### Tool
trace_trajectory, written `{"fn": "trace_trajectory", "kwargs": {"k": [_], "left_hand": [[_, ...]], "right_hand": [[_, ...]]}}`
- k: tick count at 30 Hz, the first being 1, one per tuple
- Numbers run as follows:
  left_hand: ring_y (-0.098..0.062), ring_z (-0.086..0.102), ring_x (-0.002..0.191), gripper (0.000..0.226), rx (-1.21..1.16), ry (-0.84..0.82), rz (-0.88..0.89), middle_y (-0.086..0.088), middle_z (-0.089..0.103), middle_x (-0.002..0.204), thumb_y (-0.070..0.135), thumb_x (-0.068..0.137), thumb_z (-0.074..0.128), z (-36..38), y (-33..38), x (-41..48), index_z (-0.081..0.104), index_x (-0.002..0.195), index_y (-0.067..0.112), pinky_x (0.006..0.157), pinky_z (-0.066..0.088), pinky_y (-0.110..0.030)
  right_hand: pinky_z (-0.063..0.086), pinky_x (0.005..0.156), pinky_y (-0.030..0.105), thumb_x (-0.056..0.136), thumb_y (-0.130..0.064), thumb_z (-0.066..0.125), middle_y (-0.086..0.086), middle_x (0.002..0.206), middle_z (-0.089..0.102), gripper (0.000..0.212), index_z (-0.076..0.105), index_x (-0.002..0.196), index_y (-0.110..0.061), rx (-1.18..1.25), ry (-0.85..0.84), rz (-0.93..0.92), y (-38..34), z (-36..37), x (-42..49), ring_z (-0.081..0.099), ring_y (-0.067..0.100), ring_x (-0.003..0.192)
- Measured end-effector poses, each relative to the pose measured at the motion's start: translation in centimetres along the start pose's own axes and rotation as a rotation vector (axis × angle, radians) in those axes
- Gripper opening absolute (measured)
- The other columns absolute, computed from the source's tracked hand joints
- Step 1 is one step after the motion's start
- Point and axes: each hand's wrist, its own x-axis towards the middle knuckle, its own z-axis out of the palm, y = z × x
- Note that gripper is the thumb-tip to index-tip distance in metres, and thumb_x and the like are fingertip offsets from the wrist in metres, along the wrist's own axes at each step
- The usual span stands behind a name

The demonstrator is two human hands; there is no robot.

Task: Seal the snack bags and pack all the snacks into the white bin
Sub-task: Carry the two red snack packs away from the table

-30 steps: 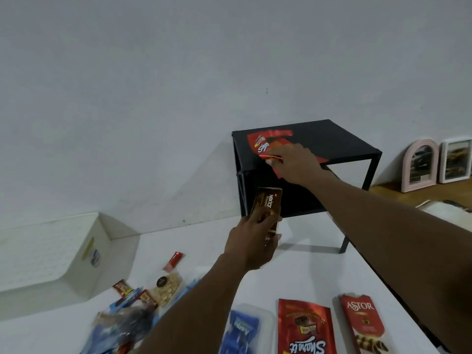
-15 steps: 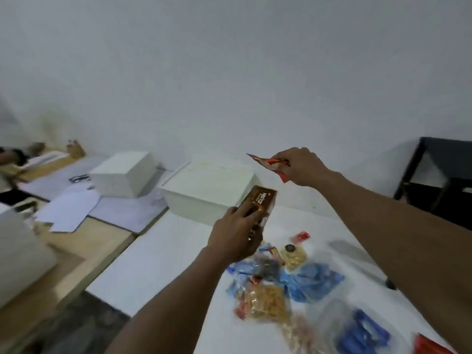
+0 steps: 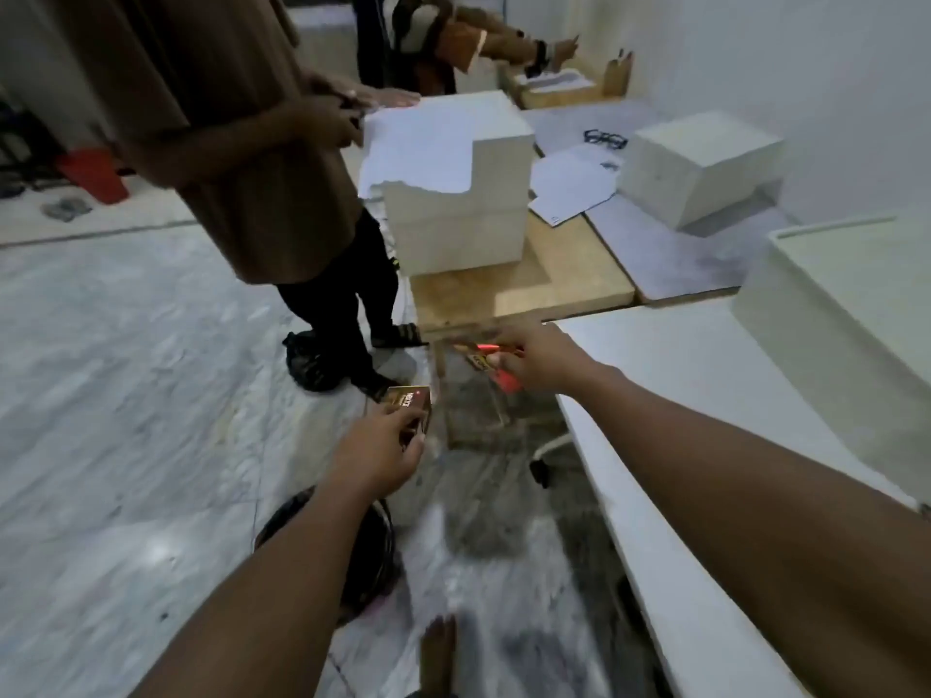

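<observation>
Illumination is dim and diffuse; shadows are soft. A faint glare patch sits on the floor [image 3: 156, 551]. Motion blur smears the right hand [image 3: 541, 362] and its red snack bag [image 3: 504, 382]; the left hand [image 3: 375, 458] and brown snack box [image 3: 410, 403] read sharper. Wide-angle distortion bows the tabletop [image 3: 680, 395] edge.

A plain office-like workroom: white walls [image 3: 755, 42], a marble-patterned floor [image 3: 126, 395], and a wooden tabletop [image 3: 554, 284] carrying loose paper sheets [image 3: 569, 188], white boxes [image 3: 463, 224] and a pair of glasses [image 3: 606, 139]. A person in a brown top [image 3: 211, 118] stands alongside.
</observation>
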Motion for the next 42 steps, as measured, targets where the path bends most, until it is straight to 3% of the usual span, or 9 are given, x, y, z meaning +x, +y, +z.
{"fn": "trace_trajectory", "kwargs": {"k": [5, 10, 15, 22, 27, 31, 36, 38, 42], "left_hand": [[-0.027, 0.062, 0.116, 0.042, -0.077, -0.167, -0.252, -0.003, 0.058, 0.139, 0.045, 0.092, 0.054, 6.1, -12.7, -3.5, 0.062, 0.131, 0.031, 0.092, 0.054, -0.041], [-0.029, 0.067, 0.109, 0.040, -0.160, -0.297, -0.426, -0.007, 0.061, 0.136, 0.037, 0.092, 0.059, 14.5, -24.1, -5.3, 0.064, 0.130, 0.025, 0.088, 0.055, -0.040], [-0.027, 0.065, 0.114, 0.046, -0.243, -0.309, -0.544, -0.001, 0.062, 0.136, 0.040, 0.092, 0.059, 23.0, -33.5, -4.7, 0.056, 0.137, 0.032, 0.093, 0.054, -0.041], [-0.029, 0.060, 0.121, 0.062, -0.292, -0.413, -0.637, -0.003, 0.058, 0.138, 0.046, 0.085, 0.069, 29.8, -40.5, -4.2, 0.049, 0.141, 0.028, 0.099, 0.049, -0.040], [-0.033, 0.058, 0.123, 0.057, -0.256, -0.466, -0.552, -0.008, 0.058, 0.137, 0.039, 0.089, 0.062, 26.5, -39.3, -2.1, 0.045, 0.143, 0.031, 0.099, 0.049, -0.048], [-0.035, 0.060, 0.120, 0.055, -0.219, -0.558, -0.465, -0.008, 0.063, 0.134, 0.041, 0.088, 0.060, 21.2, -33.6, 1.2, 0.050, 0.142, 0.031, 0.098, 0.050, -0.048], [-0.030, 0.063, 0.113, 0.050, -0.167, -0.612, -0.215, -0.006, 0.068, 0.122, 0.040, 0.093, 0.056, 15.1, -21.4, 5.7, 0.050, 0.141, 0.028, 0.094, 0.053, -0.045], [-0.029, 0.060, 0.119, 0.055, -0.138, -0.626, -0.086, -0.007, 0.065, 0.129, 0.041, 0.095, 0.056, 13.5, -15.2, 7.1, 0.045, 0.146, 0.025, 0.098, 0.050, -0.043], [-0.027, 0.053, 0.131, 0.055, -0.103, -0.624, 0.164, -0.004, 0.055, 0.146, 0.041, 0.094, 0.058, 11.3, -1.0, 8.4, 0.044, 0.146, 0.029, 0.104, 0.046, -0.040]], "right_hand": [[0.056, 0.085, 0.042, 0.095, -0.034, 0.060, 0.011, 0.105, 0.073, 0.027, 0.073, 0.116, -0.023, 0.061, -0.275, 0.004, -2.2, 15.5, 6.5, 0.066, 0.029, 0.098], [0.053, 0.075, 0.036, 0.093, -0.021, 0.059, 0.008, 0.088, 0.074, 0.020, 0.076, 0.102, -0.013, 0.209, -0.481, 0.123, -2.6, 33.8, 11.2, 0.069, 0.030, 0.088], [0.052, 0.096, 0.041, 0.095, -0.037, 0.059, 0.007, 0.114, 0.073, 0.027, 0.073, 0.115, -0.024, 0.330, -0.545, 0.248, -1.6, 48.8, 15.9, 0.065, 0.029, 0.110], [0.047, 0.092, 0.032, 0.100, -0.046, 0.051, 0.007, 0.123, 0.068, 0.041, 0.069, 0.122, -0.016, 0.405, -0.586, 0.374, -0.1, 59.5, 20.8, 0.061, 0.026, 0.116], [0.039, 0.084, 0.022, 0.099, -0.038, 0.056, 0.004, 0.117, 0.069, 0.029, 0.072, 0.110, -0.018, 0.355, -0.584, 0.430, -0.9, 56.4, 19.9, 0.061, 0.023, 0.114], [0.050, 0.085, 0.027, 0.093, -0.039, 0.061, -0.002, 0.108, 0.069, 0.018, 0.069, 0.090, -0.023, 0.386, -0.524, 0.485, -0.8, 48.8, 16.7, 0.065, 0.023, 0.103], [0.053, 0.093, 0.035, 0.094, -0.034, 0.062, 0.006, 0.127, 0.065, 0.034, 0.065, 0.124, -0.019, 0.446, -0.365, 0.588, 1.9, 35.4, 10.3, 0.064, 0.025, 0.109], [0.048, 0.086, 0.030, 0.095, -0.034, 0.059, 0.005, 0.129, 0.064, 0.037, 0.062, 0.129, -0.019, 0.409, -0.280, 0.602, 3.8, 29.3, 6.9, 0.063, 0.024, 0.108], [0.047, 0.103, 0.035, 0.095, -0.032, 0.052, 0.007, 0.137, 0.062, 0.041, 0.061, 0.134, -0.023, 0.343, -0.033, 0.659, 7.8, 17.9, -2.3, 0.060, 0.028, 0.120]]}}
